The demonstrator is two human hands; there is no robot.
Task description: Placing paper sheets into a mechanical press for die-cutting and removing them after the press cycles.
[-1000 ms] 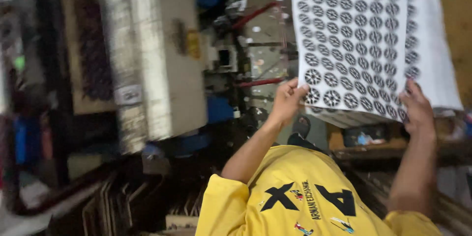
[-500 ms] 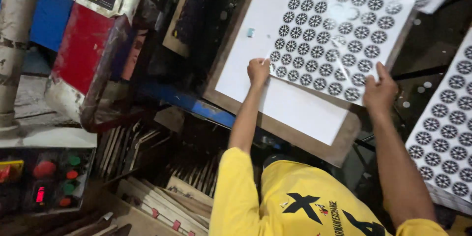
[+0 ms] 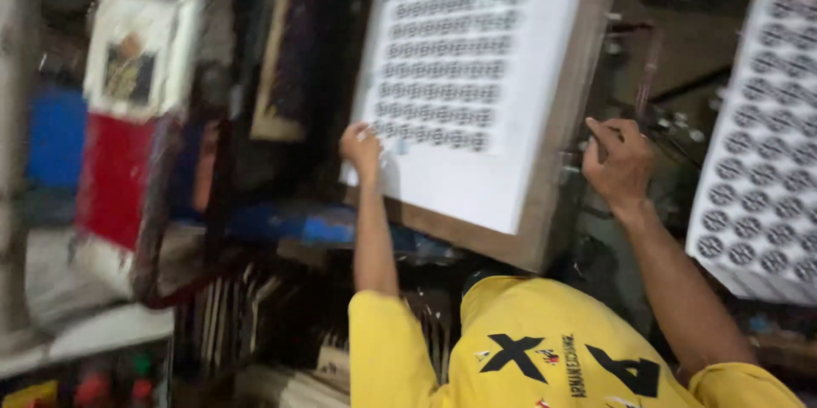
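The left hand (image 3: 362,146) presses the white printed paper sheet (image 3: 464,93) on the wooden-framed board (image 3: 557,161) at centre; the right hand (image 3: 619,161) is clenched, not grasping anything visible.

The left hand (image 3: 362,146) presses on the lower left corner of the white printed sheet (image 3: 477,76), hemmed in on its left by dark framed boards (image 3: 285,59) standing close beside. The right hand (image 3: 621,159) sits in the narrow gap between the wooden board's edge (image 3: 557,153) and a second patterned sheet (image 3: 762,178). Dark machine parts (image 3: 672,131) crowd that gap behind the fingers.
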